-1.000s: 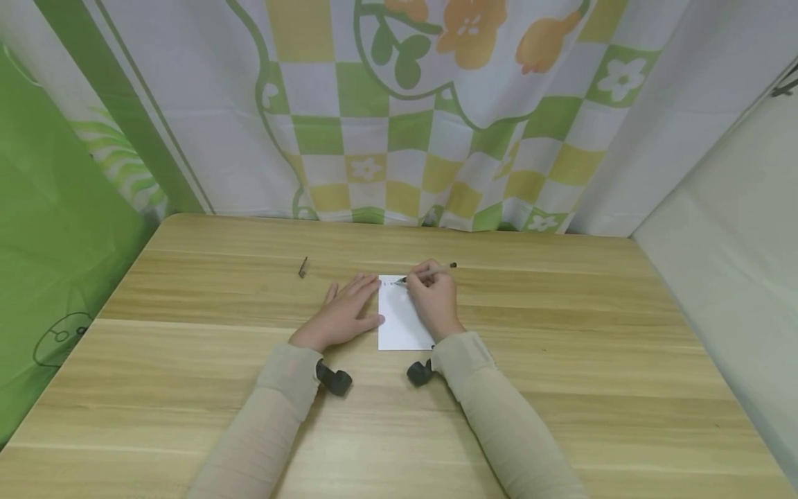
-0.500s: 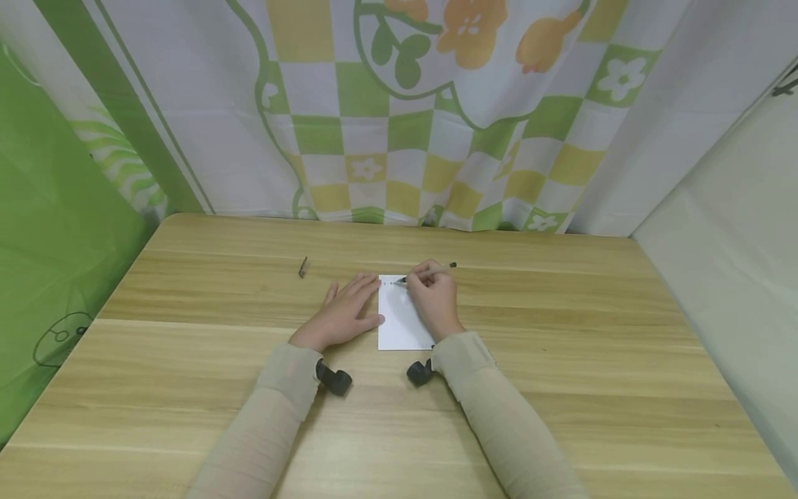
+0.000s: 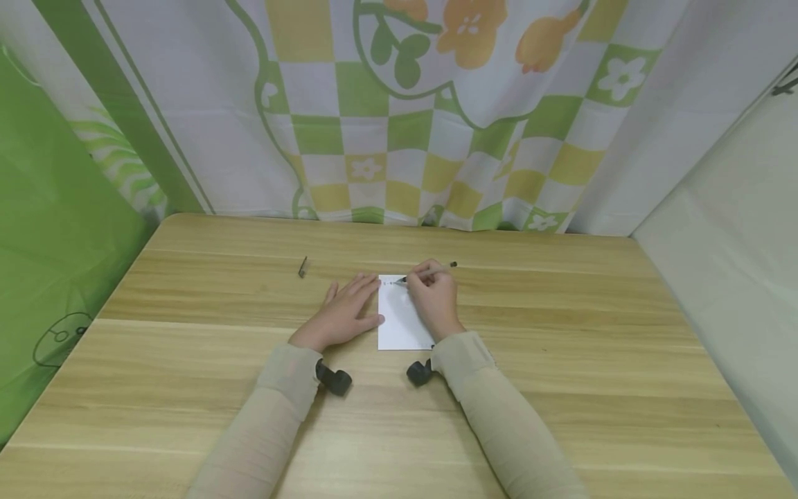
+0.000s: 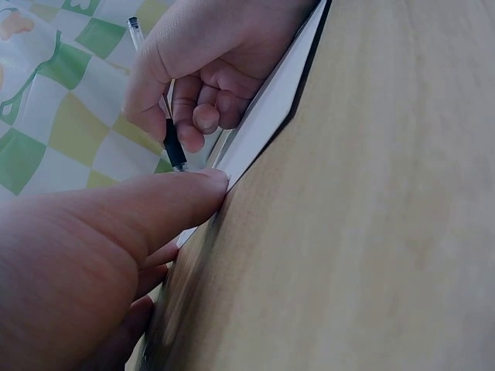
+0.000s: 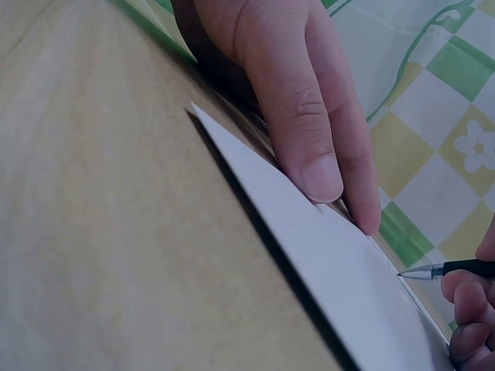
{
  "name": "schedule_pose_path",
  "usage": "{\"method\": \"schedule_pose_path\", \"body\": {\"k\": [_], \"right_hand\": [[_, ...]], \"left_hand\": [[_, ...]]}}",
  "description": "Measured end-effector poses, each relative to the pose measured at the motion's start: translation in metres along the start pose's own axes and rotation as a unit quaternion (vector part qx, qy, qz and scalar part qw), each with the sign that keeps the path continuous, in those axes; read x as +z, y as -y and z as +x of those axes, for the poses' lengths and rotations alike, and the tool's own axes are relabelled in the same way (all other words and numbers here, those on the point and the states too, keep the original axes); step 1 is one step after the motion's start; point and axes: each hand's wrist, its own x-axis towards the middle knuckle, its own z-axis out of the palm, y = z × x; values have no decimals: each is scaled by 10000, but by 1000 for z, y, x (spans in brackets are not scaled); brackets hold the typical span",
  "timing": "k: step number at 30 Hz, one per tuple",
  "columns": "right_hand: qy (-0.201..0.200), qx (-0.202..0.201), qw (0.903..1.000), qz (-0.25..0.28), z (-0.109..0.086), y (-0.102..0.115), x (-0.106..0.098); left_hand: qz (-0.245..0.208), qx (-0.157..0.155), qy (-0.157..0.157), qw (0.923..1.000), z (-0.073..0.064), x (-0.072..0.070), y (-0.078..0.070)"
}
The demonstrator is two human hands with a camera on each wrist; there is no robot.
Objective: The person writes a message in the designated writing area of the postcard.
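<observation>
A white notepad (image 3: pixel 399 326) lies on the wooden table, with small dark marks along its top edge. My right hand (image 3: pixel 434 298) pinches a pen (image 3: pixel 430 272) whose tip meets the paper near the top. In the right wrist view the pen (image 5: pixel 464 268) shows a clear cone tip and a black grip. My left hand (image 3: pixel 339 313) lies flat with fingers spread, its thumb and fingertips at the notepad's left edge. In the left wrist view that thumb (image 4: pixel 178 197) presses on the edge of the pad (image 4: pixel 267 116).
A pen cap (image 3: pixel 303 267) lies on the table (image 3: pixel 561 388) beyond the left hand. A checked, flowered curtain (image 3: pixel 411 138) hangs at the table's back edge. Green cloth (image 3: pixel 56 208) is on the left, pale cloth (image 3: pixel 736 229) on the right. Black wrist cameras (image 3: pixel 334 380) sit at both cuffs.
Hands, notepad and cap keep their places. The pen stays at the top line of the paper, with barely visible movement at its tip.
</observation>
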Motion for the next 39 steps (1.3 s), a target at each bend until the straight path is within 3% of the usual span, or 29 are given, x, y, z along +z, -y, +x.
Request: {"method": "schedule_pose_path", "body": {"k": [39], "right_hand": [[70,31,10000,52,0,-2,1]], "left_hand": [[-11,-12,26,10000,-1,-1,-2]]}}
